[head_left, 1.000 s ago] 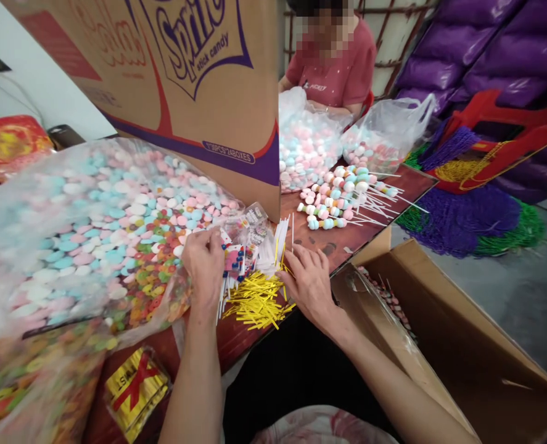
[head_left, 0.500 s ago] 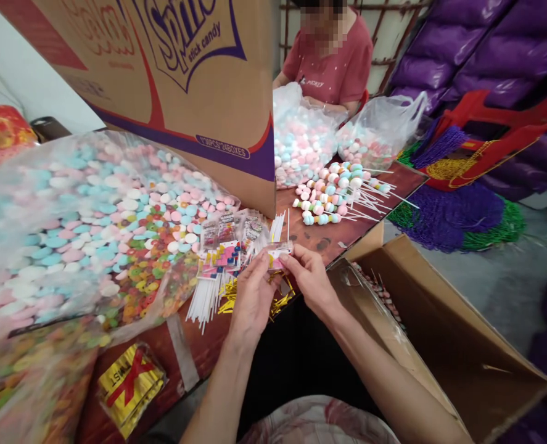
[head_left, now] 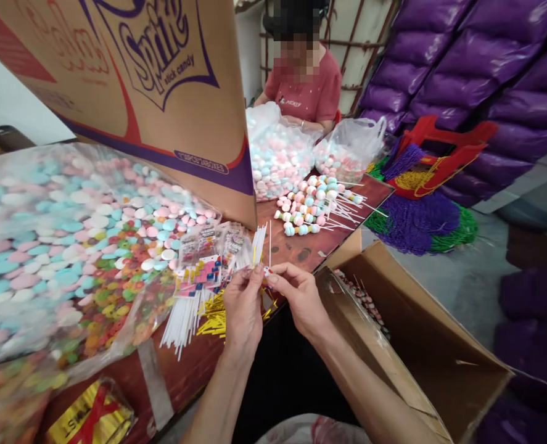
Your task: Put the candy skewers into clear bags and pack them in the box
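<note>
Wrapper [head_left: 264, 271], small and clear with a red mark, was pinched between the left hand [head_left: 243, 308] and the right hand [head_left: 301, 299], thumb and forefinger tips closed on it, in front of the big carton's [head_left: 162, 92] near corner. A second earlier the hands had lain apart on the piles; now they met on one wrapper, singled out and lifted clear. Below them, toward the carton, lay white sticks [head_left: 185, 317], gold twist ties [head_left: 213, 317] and printed packets [head_left: 203, 265]. Beyond the carton's corner lay skewered candies [head_left: 305, 209], and a person in red [head_left: 308, 95] sat past them.
</note>
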A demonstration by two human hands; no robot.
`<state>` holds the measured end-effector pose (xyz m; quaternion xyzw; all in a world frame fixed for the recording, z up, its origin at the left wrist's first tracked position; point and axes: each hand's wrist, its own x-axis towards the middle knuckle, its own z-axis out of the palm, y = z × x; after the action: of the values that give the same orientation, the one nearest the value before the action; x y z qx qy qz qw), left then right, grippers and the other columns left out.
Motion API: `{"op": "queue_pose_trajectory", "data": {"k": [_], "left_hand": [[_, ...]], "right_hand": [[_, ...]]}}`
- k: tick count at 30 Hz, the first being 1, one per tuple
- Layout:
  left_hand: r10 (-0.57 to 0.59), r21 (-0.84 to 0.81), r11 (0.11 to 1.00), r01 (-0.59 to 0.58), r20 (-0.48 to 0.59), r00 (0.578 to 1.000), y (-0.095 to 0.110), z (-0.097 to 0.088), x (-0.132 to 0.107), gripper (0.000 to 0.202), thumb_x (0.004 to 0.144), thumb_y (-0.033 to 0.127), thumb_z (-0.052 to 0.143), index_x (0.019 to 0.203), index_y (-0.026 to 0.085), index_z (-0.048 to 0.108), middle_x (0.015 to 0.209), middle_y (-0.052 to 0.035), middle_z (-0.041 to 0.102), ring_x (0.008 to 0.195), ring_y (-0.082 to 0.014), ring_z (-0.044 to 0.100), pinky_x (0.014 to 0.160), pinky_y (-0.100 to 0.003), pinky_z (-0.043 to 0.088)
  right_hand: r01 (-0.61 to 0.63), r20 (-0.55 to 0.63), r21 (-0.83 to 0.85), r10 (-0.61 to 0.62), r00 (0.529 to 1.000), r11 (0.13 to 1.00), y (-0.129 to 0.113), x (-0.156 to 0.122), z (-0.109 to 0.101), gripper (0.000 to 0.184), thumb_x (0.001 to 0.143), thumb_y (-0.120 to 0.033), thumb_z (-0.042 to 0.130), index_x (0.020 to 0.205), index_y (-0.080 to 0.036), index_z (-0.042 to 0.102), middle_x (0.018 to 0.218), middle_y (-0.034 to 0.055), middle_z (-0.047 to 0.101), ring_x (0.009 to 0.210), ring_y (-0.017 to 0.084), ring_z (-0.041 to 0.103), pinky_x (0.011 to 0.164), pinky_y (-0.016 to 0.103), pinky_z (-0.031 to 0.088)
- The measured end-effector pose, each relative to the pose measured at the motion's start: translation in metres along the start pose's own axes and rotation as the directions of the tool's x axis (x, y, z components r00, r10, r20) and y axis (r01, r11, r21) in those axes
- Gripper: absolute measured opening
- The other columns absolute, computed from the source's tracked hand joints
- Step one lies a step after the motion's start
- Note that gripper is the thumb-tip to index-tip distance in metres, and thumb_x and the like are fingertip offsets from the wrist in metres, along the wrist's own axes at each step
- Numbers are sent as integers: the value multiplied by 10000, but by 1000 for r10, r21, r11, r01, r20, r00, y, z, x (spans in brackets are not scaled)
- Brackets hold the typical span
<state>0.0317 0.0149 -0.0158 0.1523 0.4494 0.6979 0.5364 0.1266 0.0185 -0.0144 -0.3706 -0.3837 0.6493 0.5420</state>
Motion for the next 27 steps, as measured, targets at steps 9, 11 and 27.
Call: {"op": "queue_pose_trajectory", "data": {"k": [9,11,27], "left_hand": [[2,-80,997,-3,-18,1000,-9,5,-3,281,608,324,881,737,159,694,719,25,652,658,-63,575,665,-176,476],[-36,-86,996,37,12,999,-7,7,-5,282,620,327,876,759,158,698,761,10,674,693,-75,599,684,-189,492],[23,-4,1000,-24,-120,992,13,-1,6,294,583,300,892,772,171,706,745,43,687,672,-47,591,683,-153,487]], "right_hand": [[-44,-68,28,46,997,999,1,-2,2,210,707,-315,816,831,-183,708,788,-6,673,720,127,560,704,252,445],[-19,-120,2,19,993,1000,1,2,1,183,750,-335,771,781,-176,686,718,-17,638,666,117,525,655,243,422],[59,23,-993,-328,944,101,-24,87,-50,271,970,-282,434,878,-183,669,930,89,636,877,213,551,751,306,383]]}}
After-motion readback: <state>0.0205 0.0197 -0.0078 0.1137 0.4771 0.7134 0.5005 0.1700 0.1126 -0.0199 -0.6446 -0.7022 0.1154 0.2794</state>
